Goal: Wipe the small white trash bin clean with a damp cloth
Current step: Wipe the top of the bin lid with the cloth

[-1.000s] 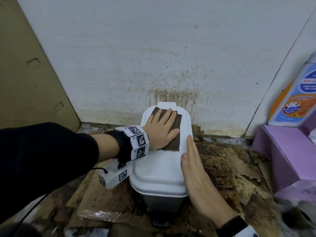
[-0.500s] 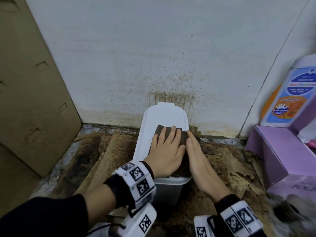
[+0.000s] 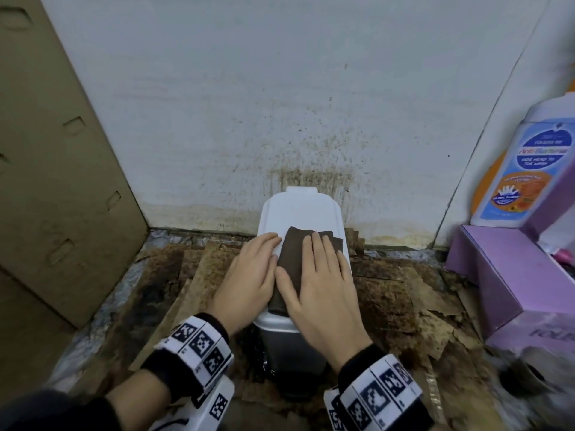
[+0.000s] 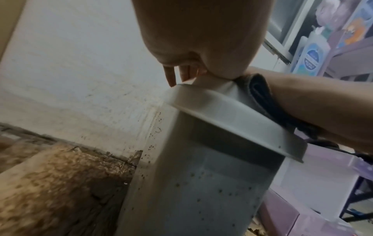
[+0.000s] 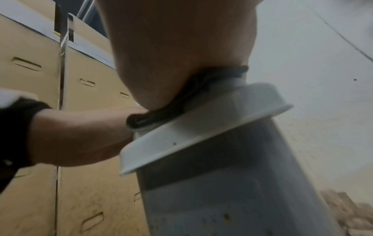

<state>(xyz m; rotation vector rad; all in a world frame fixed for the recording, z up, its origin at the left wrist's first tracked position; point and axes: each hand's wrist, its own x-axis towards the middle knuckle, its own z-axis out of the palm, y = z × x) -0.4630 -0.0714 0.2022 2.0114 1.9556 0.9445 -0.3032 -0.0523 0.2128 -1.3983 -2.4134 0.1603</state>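
Observation:
The small white trash bin (image 3: 298, 209) stands against the stained wall, its lid closed. A folded dark brown cloth (image 3: 294, 253) lies on the right half of the lid. My right hand (image 3: 323, 275) presses flat on the cloth with straight fingers. My left hand (image 3: 249, 278) rests flat on the lid's left half, beside the cloth. In the left wrist view my palm (image 4: 195, 32) sits on the lid (image 4: 232, 115), and the cloth (image 4: 262, 99) shows under the other hand. The right wrist view has the cloth (image 5: 181, 102) squeezed between my palm and the lid (image 5: 201, 127). The bin's grey body (image 4: 201, 183) is speckled with dirt.
Cardboard boxes (image 3: 62, 181) stand close on the left. A purple box (image 3: 497, 275) and a wash bottle (image 3: 522, 169) are on the right. The floor around the bin is covered in torn, stained cardboard (image 3: 404, 306). The wall (image 3: 311, 169) behind is spattered brown.
The cloth has slid from the lid's far end toward me. My right hand came off the bin's side onto the cloth, and my left hand shifted off it to the lid's left half.

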